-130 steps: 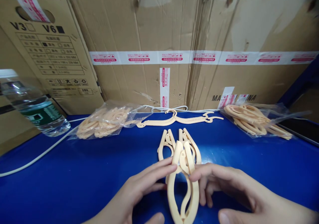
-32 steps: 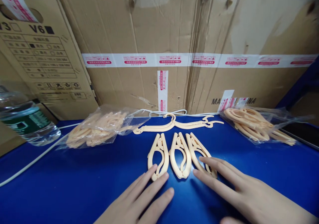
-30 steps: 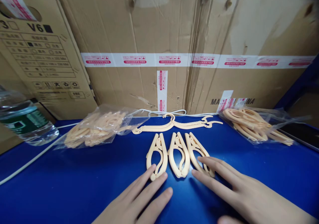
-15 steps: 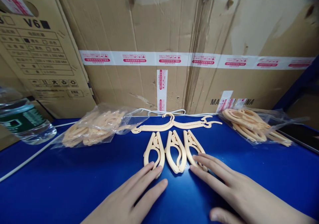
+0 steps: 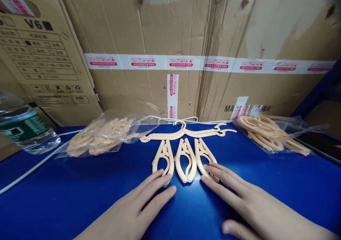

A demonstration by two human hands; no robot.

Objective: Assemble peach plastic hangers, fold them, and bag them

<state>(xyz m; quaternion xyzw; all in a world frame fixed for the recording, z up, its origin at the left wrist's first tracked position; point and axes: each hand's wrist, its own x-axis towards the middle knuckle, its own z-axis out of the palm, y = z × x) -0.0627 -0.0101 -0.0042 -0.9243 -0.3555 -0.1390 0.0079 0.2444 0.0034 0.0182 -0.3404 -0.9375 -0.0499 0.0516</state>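
middle folded hanger [image 5: 193,164] lies on the tabletop [image 5: 80,193]; left folded hanger [image 5: 171,161] at its 9 o'clock, right folded hanger [image 5: 198,158] at its 3. left hand [image 5: 135,206], right hand [image 5: 246,199]: grip loose, fingers spread, nothing clasped, fingertips seemingly on the outer pair's 6 o'clock ends. best adjusted, i judge, with light, even touches.

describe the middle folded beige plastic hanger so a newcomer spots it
Before the brown cardboard lies a blue tabletop. On it, nearer than the unfolded beige plastic hanger, sits a row of three folded, leaf-shaped beige plastic hangers. The middle folded hanger alone of the three shows whole; the left hand and right hand partly cover its neighbours.
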